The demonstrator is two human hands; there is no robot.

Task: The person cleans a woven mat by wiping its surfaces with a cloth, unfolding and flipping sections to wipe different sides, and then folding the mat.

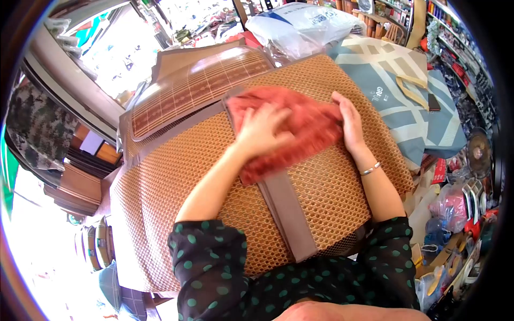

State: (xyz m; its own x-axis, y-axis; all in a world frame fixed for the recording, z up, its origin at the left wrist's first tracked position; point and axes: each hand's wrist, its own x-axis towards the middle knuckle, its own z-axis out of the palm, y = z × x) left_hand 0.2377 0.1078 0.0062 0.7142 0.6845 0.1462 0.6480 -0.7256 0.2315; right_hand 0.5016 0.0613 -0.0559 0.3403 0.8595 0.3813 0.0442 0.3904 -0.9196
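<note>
A red folded cloth (308, 109) with a gathered or ribbed lower edge lies on a brown woven mat (337, 182). It is smeared by motion. My left hand (262, 131) rests on the cloth's left half, its fingers spread. At the cloth's right edge is my right hand (350, 123), fingers stretched out and its side against the fabric; a silver bracelet (370, 168) circles that wrist. Under the cloth, a flat grey-brown fabric band (289, 214) runs down the mat toward my body.
A brown patterned mat in clear plastic (198, 88) lies at the back left. Behind are a white plastic-wrapped package (305, 24) and a blue-grey bag (385, 101) with cream stripes. Crowded shelves (460, 59) and bagged goods (450, 206) line the right. Camouflage fabric (40, 120) hangs left.
</note>
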